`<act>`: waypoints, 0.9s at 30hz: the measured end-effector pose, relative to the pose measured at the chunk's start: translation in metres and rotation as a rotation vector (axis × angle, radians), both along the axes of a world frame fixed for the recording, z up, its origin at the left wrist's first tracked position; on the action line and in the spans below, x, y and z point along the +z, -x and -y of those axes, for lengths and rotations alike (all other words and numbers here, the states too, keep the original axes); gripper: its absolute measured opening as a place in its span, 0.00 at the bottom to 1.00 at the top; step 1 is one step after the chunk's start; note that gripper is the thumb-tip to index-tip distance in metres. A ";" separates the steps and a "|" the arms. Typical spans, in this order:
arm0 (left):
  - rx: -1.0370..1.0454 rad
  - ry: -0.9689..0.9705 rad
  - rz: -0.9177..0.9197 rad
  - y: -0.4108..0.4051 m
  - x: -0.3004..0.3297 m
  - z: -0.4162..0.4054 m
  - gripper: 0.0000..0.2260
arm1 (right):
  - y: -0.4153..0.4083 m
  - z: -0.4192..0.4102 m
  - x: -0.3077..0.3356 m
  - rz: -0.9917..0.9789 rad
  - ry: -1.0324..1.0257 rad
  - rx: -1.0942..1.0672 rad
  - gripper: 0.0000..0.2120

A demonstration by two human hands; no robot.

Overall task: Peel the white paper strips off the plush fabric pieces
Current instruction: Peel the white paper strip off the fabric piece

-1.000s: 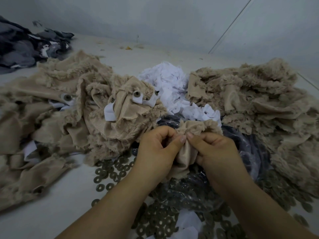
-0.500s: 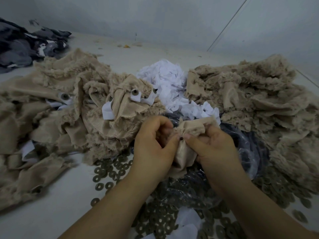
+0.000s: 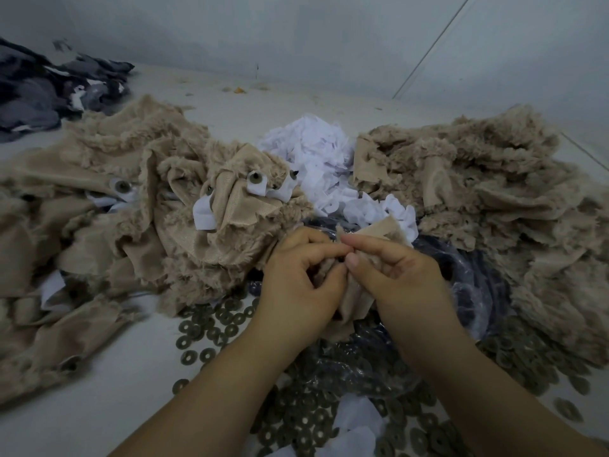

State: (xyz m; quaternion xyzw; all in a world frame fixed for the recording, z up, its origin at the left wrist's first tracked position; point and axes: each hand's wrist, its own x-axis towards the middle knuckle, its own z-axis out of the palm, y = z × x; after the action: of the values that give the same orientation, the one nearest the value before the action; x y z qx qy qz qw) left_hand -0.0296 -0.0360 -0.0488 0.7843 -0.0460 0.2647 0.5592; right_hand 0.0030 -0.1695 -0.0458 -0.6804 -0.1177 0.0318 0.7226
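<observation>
A small beige plush fabric piece (image 3: 354,305) is bunched between both hands at the centre. My left hand (image 3: 298,285) grips its left side with curled fingers. My right hand (image 3: 398,275) pinches its upper edge, fingertips meeting those of the left. No paper strip shows on this piece; the fingers hide its middle. On the left lies a pile of plush pieces (image 3: 138,206) carrying white paper strips (image 3: 203,216) and round studs. Behind the hands sits a heap of peeled white paper (image 3: 316,153).
A second beige plush pile (image 3: 494,192) fills the right side. Several dark ring-shaped washers (image 3: 211,328) are scattered on the white surface, beside a clear plastic bag (image 3: 468,291). Dark grey fabric (image 3: 43,90) lies at the far left by the wall.
Both hands have turned and bunched the small plush piece tighter. The right hand's fingertips have moved up to pinch its top edge against the left hand's fingers.
</observation>
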 end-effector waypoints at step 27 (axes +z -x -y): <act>-0.779 -0.796 -0.302 0.029 0.036 0.013 0.04 | -0.016 0.011 0.002 -0.009 0.140 -0.099 0.09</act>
State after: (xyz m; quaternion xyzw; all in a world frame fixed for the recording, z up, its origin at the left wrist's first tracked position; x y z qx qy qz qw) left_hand -0.0589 -0.0487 -0.0131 0.8886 -0.3472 -0.1132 0.2776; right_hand 0.0187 -0.1808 -0.0439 -0.7341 -0.0783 0.0074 0.6745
